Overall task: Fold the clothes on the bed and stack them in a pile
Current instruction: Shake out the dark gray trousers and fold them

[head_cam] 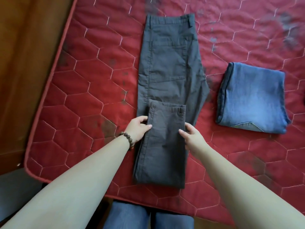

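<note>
Red quilted mattress (92,90) bears folded jeans (250,98) beside grey trousers (166,66), both hands' grip pinching their folded leg.

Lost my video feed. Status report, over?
Left hand and right hand grip grey trousers, legs folded up once. Folded jeans lie apart, right. Nothing in the way.

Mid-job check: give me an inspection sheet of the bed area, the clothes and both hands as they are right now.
Surface: red quilted mattress, dark stains.
Job's things: grey trousers laid lengthwise, legs folded up over themselves; folded blue jeans apart to their right.
Clutter: nothing seen.
Hands: left hand grips the folded legs' left edge; right hand grips the right edge.
Cables: nothing seen.
Surroundings: wooden floor on the left.
</note>
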{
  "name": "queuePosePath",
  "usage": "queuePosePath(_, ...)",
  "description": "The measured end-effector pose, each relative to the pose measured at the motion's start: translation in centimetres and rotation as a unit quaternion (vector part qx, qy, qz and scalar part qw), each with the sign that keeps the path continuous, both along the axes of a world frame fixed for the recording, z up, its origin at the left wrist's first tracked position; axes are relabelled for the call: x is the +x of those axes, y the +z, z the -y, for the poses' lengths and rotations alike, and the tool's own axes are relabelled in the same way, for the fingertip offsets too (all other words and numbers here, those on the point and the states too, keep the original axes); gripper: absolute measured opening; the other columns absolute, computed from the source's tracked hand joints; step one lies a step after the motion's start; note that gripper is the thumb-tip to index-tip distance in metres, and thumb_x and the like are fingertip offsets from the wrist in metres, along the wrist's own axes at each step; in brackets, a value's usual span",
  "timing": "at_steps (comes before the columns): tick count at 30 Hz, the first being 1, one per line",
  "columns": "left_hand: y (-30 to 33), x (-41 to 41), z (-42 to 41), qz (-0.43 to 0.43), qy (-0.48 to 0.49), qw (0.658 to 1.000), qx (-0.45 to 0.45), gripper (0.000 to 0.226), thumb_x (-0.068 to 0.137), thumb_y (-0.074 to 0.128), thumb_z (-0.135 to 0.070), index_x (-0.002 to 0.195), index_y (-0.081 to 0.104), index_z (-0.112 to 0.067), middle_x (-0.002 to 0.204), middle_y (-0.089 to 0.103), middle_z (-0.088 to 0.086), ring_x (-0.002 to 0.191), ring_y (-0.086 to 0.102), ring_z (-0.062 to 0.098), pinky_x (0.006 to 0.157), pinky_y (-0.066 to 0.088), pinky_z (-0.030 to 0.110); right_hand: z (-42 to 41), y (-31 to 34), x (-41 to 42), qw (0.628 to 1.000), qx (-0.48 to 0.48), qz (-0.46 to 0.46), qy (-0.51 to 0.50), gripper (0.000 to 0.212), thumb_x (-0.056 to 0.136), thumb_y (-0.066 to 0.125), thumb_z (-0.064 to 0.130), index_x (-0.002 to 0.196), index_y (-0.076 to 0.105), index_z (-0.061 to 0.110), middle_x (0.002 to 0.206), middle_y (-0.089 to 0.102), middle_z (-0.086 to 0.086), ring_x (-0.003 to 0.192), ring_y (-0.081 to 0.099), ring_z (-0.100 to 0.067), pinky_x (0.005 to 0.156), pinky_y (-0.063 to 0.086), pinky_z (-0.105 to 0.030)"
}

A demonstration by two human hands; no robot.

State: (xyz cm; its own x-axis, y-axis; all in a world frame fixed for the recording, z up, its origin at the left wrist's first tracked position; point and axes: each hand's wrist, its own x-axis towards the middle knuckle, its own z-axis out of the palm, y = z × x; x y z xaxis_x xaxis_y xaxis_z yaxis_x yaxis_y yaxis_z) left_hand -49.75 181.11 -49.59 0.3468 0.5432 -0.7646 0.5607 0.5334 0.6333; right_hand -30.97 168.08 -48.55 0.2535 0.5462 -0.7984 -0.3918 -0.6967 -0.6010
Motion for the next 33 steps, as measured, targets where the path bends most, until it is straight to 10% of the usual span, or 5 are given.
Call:
queuePosePath(8,1.1,5.6,-10.5,0.031,0.085,0.994,0.064,0.032,0.086,0.068,-0.010,0.118,0.061,-0.009,0.098,0.072,0.014,0.095,0.069,0.026,0.093,0.052,0.048,-10.9,2.4,6.8,0.991,0.097,0.091,0.001,0.027,0.097,0.049,0.002,0.103,0.062,0.025,0.093,0.073,0.001,0.080,0.070,-0.015,0.069,0.057,-0.027)
queuePosePath(16,3.5,13.2,-23.5,0.054,0.093,0.982,0.154,0.059,0.077,0.072,-0.025,0.128,0.055,-0.001,0.113,0.067,0.018,0.107,0.064,0.030,0.101,0.047,0.046,-24.9,4.9,13.8,0.964,0.159,0.210,0.037,0.026,0.097,0.047,0.001,0.121,0.054,0.009,0.107,0.064,-0.014,0.084,0.063,-0.020,0.086,0.054,-0.039)
queuePosePath(22,0.5,14.1,-25.0,-0.018,0.049,0.991,0.124,0.035,0.092,0.061,-0.022,0.124,0.058,-0.009,0.123,0.061,0.021,0.119,0.056,0.034,0.104,0.044,0.046,-26.9,1.3,15.7,0.950,-0.013,0.274,0.147,0.043,0.095,0.058,0.029,0.132,0.049,0.010,0.099,0.058,-0.004,0.083,0.058,-0.020,0.071,0.053,-0.030)
queuePosePath(26,-2.2,12.6,-23.3,-0.064,0.047,0.992,0.096,0.033,0.088,0.067,-0.021,0.118,0.062,-0.007,0.103,0.069,0.017,0.096,0.066,0.031,0.095,0.051,0.041,-24.7,-1.7,15.2,0.945,-0.044,0.296,0.129,0.036,0.090,0.064,0.024,0.121,0.057,0.007,0.115,0.062,-0.012,0.106,0.060,-0.028,0.094,0.050,-0.048)
queuePosePath(33,-2.8,13.0,-24.0,-0.087,0.082,0.980,0.158,0.010,0.080,0.074,-0.017,0.084,0.066,-0.021,0.072,0.063,-0.006,0.074,0.061,0.016,0.085,0.056,0.041,-25.4,-3.4,14.9,0.926,-0.036,0.351,0.133,0.037,0.084,0.072,0.017,0.118,0.063,0.008,0.101,0.065,-0.005,0.090,0.055,-0.012,0.079,0.037,-0.020)
